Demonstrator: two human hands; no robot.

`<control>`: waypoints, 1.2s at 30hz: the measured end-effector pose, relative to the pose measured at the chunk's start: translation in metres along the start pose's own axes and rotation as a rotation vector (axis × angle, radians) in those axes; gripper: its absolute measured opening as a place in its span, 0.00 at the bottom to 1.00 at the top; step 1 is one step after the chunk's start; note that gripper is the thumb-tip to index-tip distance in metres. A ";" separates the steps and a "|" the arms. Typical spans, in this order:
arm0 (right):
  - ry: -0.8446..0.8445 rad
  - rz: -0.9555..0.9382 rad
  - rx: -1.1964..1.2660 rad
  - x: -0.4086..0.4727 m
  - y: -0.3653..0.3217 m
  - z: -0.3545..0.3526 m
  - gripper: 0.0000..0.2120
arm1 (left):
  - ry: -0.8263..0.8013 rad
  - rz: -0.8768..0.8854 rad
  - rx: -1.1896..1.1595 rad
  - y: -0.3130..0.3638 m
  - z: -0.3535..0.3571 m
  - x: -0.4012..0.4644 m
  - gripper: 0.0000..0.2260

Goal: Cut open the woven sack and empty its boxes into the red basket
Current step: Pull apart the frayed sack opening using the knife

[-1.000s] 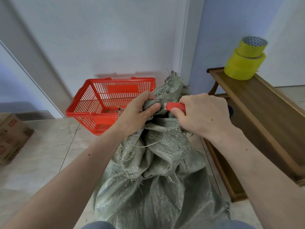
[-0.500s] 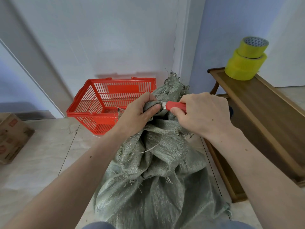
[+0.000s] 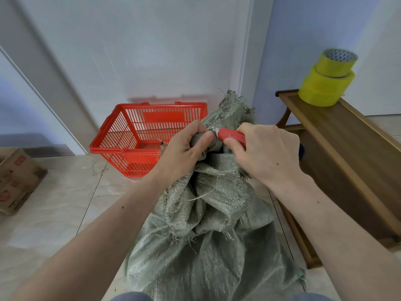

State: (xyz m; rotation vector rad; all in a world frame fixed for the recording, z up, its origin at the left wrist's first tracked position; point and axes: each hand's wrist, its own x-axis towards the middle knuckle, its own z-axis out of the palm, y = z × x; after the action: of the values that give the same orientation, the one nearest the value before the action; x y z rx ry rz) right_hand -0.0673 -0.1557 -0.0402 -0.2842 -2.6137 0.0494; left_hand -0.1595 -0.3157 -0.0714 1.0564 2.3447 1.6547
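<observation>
grey-green woven sack (image 3: 217, 235), red basket (image 3: 121, 135), yellow tape rolls (image 3: 326, 83)

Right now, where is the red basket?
In the head view, the red basket sits on the floor left of centre, against the wall, just behind the woven sack.

We see two yellow tape rolls (image 3: 327, 82) stacked one on the other at the far end of a brown wooden tabletop (image 3: 338, 135) on our right. A cardboard box (image 3: 16, 179) sits on the pale tiled floor (image 3: 60, 205) at the far left. White walls (image 3: 134, 53) stand behind.
</observation>
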 end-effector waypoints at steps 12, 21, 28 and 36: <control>0.168 -0.060 0.110 -0.002 -0.001 0.003 0.17 | 0.051 -0.220 -0.342 0.008 0.002 -0.003 0.09; 0.161 -0.078 0.115 -0.002 0.006 0.010 0.17 | -0.087 -0.198 -0.282 0.005 -0.001 0.001 0.12; 0.117 0.280 0.164 0.020 0.044 -0.016 0.22 | -0.181 -0.316 0.201 -0.038 -0.006 -0.026 0.13; -0.455 0.083 0.472 0.006 -0.001 0.030 0.26 | -0.092 -0.323 0.007 -0.046 -0.006 -0.027 0.13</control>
State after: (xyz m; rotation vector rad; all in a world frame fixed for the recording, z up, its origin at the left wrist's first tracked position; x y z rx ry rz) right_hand -0.0873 -0.1548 -0.0634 -0.2300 -2.9189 0.8351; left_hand -0.1639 -0.3444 -0.1163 0.6908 2.3134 1.4498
